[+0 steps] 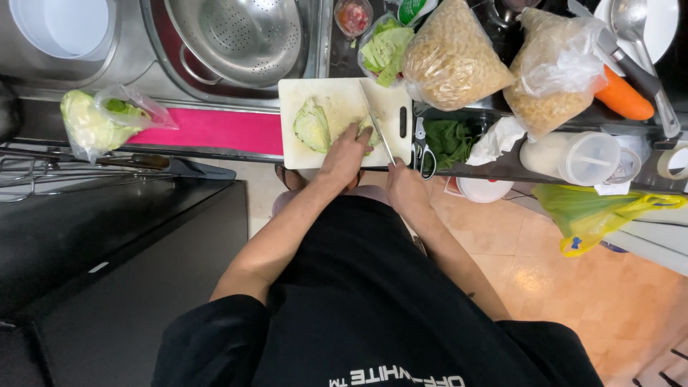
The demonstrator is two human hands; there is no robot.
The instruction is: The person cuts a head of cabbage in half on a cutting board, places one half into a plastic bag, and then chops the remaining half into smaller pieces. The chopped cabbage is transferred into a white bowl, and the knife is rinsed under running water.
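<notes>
Lots of containers around here. A metal colander (244, 36) sits in the sink (161, 54), looks empty from this angle. A white tub (64, 27) is sunk in the bench top-left, and a thin plastic bag (97, 122) with a chunk of cabbage lies on the bench (208, 129) left of the board. Two clear bags of dry macaroni (451, 57) and (552, 79) sit behind the board on the right, plus another bag of green leaves (385, 46) and a small cup with something red (352, 16). A lidded white plastic tub (573, 156) lies on its side, and an orange carrot (625, 97) is further right.

On the white cutting board (337, 100), one cabbage wedge (312, 125) lies loose to the left. The left hand (345, 152) presses down on a second cabbage piece (371, 132), fingers bunched together on top of it, so most of it is hidden. The right hand (405, 185) is wrapped shut around the handle of a knife (378, 122), blade lying right against the right side of that piece, just beside the left fingertips.
</notes>
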